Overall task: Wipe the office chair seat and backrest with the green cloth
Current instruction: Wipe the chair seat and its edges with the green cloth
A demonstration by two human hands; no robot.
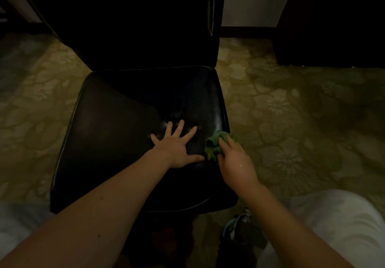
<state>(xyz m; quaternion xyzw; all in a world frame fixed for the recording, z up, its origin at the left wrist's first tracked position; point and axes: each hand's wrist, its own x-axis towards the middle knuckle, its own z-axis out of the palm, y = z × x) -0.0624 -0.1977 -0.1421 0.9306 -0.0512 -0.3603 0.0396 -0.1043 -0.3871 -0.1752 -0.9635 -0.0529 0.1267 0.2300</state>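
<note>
My left forearm (93, 205) crosses seat (125, 105) front edge. Left hand (177, 146) flat near seat middle, fingers spread wide, bracing. Right hand (233, 159) at right edge grips bunched green cloth (214, 144) against seat. Judged step: seat wipe. Next: sweep cloth leftward; backrest (135, 27) not yet done.

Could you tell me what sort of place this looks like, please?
Probably a hotel room or carpeted office: floral patterned carpet, a black padded chair seat with a tall backrest, and dark furniture against a pale wall.

Left hand (177, 148) flat on seat (116, 121); right hand (235, 159) presses green cloth (214, 144) at seat edge.
</note>
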